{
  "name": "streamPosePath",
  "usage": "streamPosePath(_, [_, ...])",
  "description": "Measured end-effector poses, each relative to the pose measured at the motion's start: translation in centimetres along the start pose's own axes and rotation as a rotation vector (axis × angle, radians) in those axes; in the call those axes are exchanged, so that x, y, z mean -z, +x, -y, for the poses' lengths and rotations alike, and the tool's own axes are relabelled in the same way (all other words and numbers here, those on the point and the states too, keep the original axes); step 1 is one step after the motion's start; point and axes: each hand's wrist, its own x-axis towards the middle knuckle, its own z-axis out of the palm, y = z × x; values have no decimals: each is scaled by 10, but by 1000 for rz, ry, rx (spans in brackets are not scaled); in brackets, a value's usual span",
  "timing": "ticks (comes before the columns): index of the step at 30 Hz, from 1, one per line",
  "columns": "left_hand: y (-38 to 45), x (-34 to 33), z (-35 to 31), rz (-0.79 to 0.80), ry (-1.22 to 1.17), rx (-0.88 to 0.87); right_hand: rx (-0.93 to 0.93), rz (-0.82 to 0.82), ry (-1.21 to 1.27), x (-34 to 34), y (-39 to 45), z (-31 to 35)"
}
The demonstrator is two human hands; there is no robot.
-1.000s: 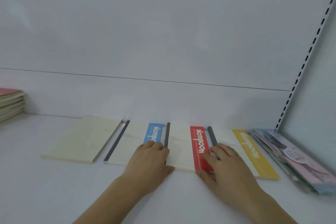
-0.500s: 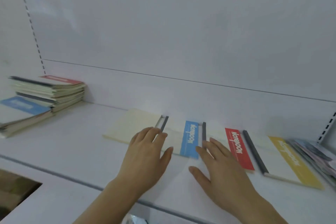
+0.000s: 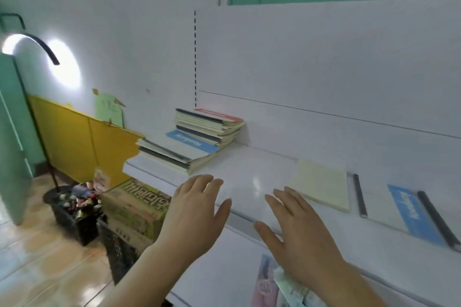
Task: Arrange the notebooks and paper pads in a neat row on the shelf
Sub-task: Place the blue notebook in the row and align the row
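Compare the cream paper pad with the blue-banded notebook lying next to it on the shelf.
The cream paper pad has a plain cover with no print; the blue-banded notebook is white with a blue strip bearing lettering. The notebook has a dark spine strip along its left edge; the pad shows none. The pad lies nearer the hands. Both lie flat on the shelf, side by side, untouched.

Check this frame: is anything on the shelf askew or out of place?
Yes. The notebook stack at the shelf's left end is untidy: its lower books are fanned out and turned away from the upper ones, and its front corner juts past the shelf edge. The cream pad and blue-banded notebook lie flat, side by side.
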Motion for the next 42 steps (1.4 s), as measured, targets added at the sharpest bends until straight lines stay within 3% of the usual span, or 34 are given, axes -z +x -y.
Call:
streamPosePath(9, [17,19,129,-14,17,133,119,-31,81,-45,109,105])
streamPosePath(22, [138,-23,226,119,140,33,137,-48,45,-91,241,131])
streamPosePath(26, [158,-38,240,-54,122,-20,98,-40,57,-87,247,130])
streamPosePath(29, [174,-43,250,-56,56,-88,5,-36,27,-85,251,133])
streamPosePath(35, [182,-22,254,-326,-264,-113,-31,-555,-142,-77,243,161])
streamPosePath(36, [180,-13,253,-303,-340,-107,-39,-628,-173,-76,240,169])
streamPosePath(38, [175,0,249,-81,-584,-67,-52,-724,-210,-81,235,188])
streamPosePath(40, [167,3,244,180,-893,-3,-46,-707,-185,-95,229,211])
streamPosePath(42, [161,-1,244,268,-1050,25,-53,-622,-93,-114,224,233])
